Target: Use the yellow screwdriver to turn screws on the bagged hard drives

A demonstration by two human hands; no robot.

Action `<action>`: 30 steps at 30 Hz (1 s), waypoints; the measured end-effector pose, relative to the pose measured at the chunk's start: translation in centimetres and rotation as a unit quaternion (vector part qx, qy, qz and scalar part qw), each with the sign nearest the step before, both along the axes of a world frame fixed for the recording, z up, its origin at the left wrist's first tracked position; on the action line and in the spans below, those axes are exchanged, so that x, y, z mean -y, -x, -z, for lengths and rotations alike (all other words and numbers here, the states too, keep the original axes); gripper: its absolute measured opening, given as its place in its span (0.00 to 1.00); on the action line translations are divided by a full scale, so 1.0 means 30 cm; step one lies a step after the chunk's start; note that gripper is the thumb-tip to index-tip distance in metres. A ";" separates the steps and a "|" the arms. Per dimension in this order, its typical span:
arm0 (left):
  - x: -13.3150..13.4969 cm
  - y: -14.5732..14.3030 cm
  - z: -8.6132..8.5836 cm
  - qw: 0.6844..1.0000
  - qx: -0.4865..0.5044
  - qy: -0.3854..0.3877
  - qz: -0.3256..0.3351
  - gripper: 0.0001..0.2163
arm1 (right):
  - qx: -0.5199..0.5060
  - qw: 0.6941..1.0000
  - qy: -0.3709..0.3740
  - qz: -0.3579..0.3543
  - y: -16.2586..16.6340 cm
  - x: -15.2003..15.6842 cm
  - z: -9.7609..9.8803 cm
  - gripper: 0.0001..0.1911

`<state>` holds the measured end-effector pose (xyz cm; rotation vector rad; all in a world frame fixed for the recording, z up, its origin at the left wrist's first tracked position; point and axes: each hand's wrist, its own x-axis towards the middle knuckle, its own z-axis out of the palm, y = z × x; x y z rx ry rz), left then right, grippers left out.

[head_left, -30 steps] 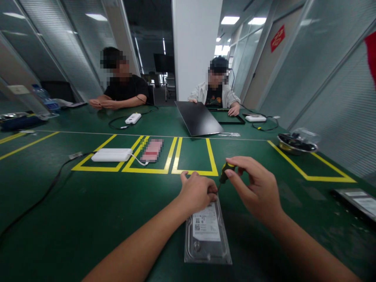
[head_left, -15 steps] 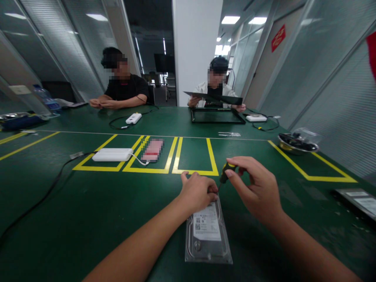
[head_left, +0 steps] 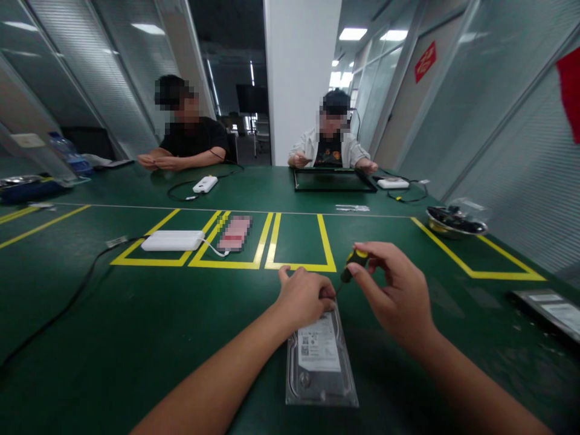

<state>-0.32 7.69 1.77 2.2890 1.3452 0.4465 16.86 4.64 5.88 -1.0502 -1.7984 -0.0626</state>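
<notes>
A silver hard drive (head_left: 319,350) with a white label lies flat on the green table in front of me. Over its far end bends my left hand (head_left: 306,296), fingers curled down onto the drive and thumb sticking out to the left. A green-and-yellow screwdriver (head_left: 353,266) is pinched by its handle between the thumb and fingers of my right hand (head_left: 399,290). Its shaft slants down and left to the drive's far right corner, beside my left fingertips. Those fingers partly hide the tip, so I cannot tell what it touches.
Yellow tape marks boxes on the table (head_left: 226,326). A white power bank (head_left: 173,240) is cabled to a pink phone (head_left: 234,234). Right: another hard drive (head_left: 550,311) and a metal bowl (head_left: 457,222) of dark parts. Two people sit opposite, one behind a black frame (head_left: 335,188).
The screwdriver handle has tipped slightly to the right with my right hand. My left hand and the hard drive stay put. Across the table, the person's dark panel has come down to the frame.
</notes>
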 end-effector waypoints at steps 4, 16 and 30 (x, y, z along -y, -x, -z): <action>-0.004 0.001 0.003 1.000 -0.002 0.001 0.004 0.04 | 0.013 0.998 0.001 0.056 -0.045 0.032 -0.058 0.13; 0.005 0.000 0.006 1.000 -0.004 -0.008 0.004 0.05 | 0.168 0.966 -0.076 0.180 -0.215 0.179 0.087 0.08; 0.107 0.014 -0.014 0.989 -0.044 -0.121 -0.077 0.12 | 0.222 0.951 0.186 0.104 -0.240 0.137 0.264 0.10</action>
